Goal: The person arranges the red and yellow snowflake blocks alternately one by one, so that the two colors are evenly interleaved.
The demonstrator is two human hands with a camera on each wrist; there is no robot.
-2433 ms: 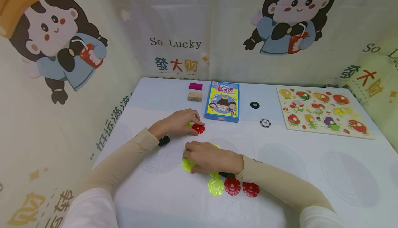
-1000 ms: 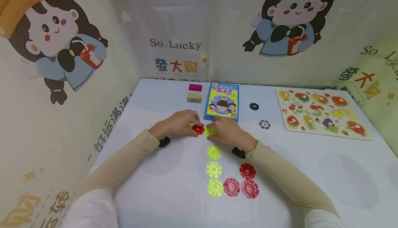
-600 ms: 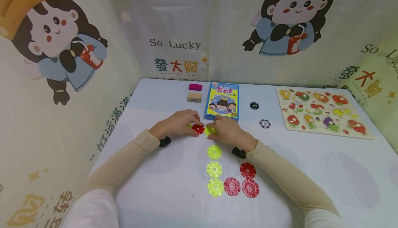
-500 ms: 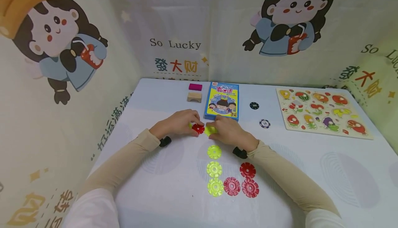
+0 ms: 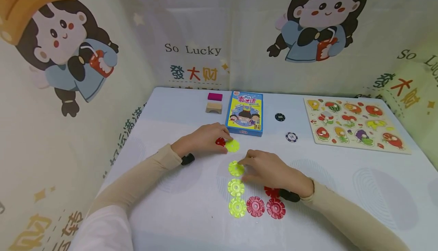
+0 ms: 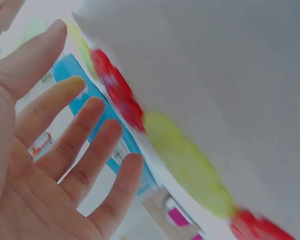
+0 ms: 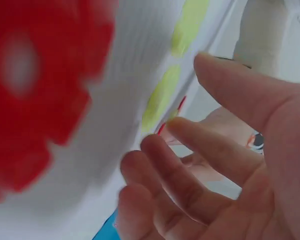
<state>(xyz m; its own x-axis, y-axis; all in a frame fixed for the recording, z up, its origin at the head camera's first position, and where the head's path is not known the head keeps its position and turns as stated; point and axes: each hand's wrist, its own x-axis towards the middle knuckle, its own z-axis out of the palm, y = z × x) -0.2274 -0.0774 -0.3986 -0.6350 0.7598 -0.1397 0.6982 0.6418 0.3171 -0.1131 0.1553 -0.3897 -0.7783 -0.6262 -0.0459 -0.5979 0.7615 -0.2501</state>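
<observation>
- left arm [image 5: 140, 180] reaches forward; left hand [image 5: 207, 139] back upward, fingers [image 6: 95, 162] spread, nearly straight;
- right arm [image 5: 352, 211] angles inward; right hand [image 5: 273, 169] nearer the body, fingers gently bent, thumb [image 7: 250, 95] apart

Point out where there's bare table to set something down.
The broadest bare patch lies between the puzzle board and the right sleeve. Another lies between the left sleeve and the green discs. The back-left corner, left of the pink block, is bare too. It's crowded around the right hand, with green and red discs close by.
</observation>
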